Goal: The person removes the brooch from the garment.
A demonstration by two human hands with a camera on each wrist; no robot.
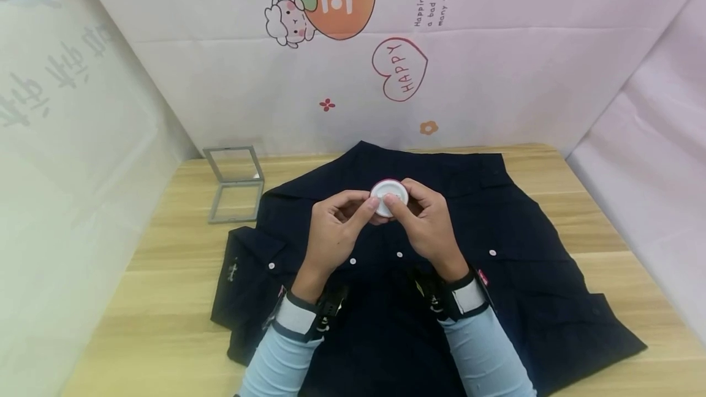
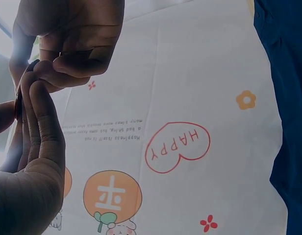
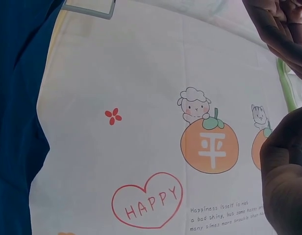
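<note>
A small round white disc with a red rim (image 1: 389,187) is held between both hands, above a dark navy shirt (image 1: 452,179) that lies spread out with small white buttons. From the left side, my left hand (image 1: 337,225) pinches the disc, its thumb on the white face and its fingers behind. My right hand (image 1: 432,224) grips the opposite side, thumb likewise pressed on the face. In the left wrist view the disc shows only as a dark thin edge. In the right wrist view my right hand (image 3: 288,169) appears at the right border, and the disc cannot be seen.
At the table's back left stands a grey hinged square frame (image 1: 234,182), unfolded. Wood-grain tabletop (image 1: 160,299) shows around the shirt. A white printed cloth (image 1: 496,90) hangs behind, and pale cloth walls (image 1: 72,158) enclose the sides.
</note>
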